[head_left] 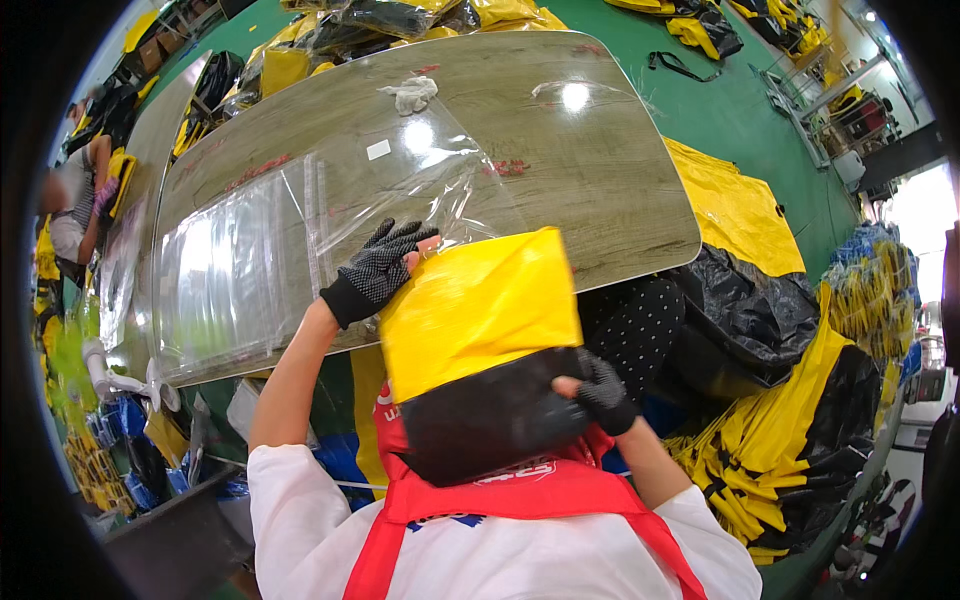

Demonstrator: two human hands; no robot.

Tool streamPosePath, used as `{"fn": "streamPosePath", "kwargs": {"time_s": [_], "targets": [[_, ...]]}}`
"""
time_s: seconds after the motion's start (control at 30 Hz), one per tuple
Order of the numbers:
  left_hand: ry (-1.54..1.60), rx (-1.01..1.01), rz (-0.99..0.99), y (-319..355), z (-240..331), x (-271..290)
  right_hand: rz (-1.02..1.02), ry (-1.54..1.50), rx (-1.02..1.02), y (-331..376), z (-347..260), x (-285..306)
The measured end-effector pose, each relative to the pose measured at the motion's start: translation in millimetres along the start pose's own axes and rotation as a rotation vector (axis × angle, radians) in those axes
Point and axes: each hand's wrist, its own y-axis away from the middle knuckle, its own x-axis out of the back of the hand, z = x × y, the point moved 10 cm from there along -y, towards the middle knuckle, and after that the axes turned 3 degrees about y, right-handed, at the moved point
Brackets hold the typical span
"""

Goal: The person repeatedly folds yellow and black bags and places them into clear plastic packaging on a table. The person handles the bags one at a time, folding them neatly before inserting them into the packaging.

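Hands in dotted black gloves hold a folded yellow-and-black garment (480,350) at the near edge of the wooden table (600,170). The left hand (385,265) is at the garment's top left corner, right where the clear plastic bag (300,230) ends on the table. Its fingers are spread a little and curl over the corner — the thumb side seems to pinch the yellow cloth, though I cannot tell for sure. The right hand (598,390) grips the black lower part of the garment, on the side away from the table. Its fingers are pressed together on the edge, with the thumb on the front.

The garment is held up over the person's red apron (520,495), half past the table's near edge. Its yellow part is toward the table and its black part is toward the person.

A white rag (412,93) lies on the far part of the table. Piles of yellow-and-black garments (760,300) (many, all alike) sit beside the table to the right — and more lie past its far end.
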Motion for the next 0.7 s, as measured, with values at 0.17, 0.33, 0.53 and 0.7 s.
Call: {"fn": "streamPosePath", "kwargs": {"time_s": [0.17,0.33,0.53,0.7], "targets": [[-0.203,-0.116,0.045,32.8,36.2,18.1,-0.192,0.747,0.408,-55.7,-44.6,-20.1],[-0.277,-0.094,0.199,44.0,48.9,21.4,0.042,0.199,0.127,-174.9,-116.4,-1.7],[-0.262,-0.112,0.261,50.7,55.6,25.6,-0.316,0.84,0.107,-224.9,-125.6,-56.4],[-0.382,0.028,0.282,54.3,49.9,28.7,-0.339,0.341,0.282,-204.5,-152.8,-37.7]]}}
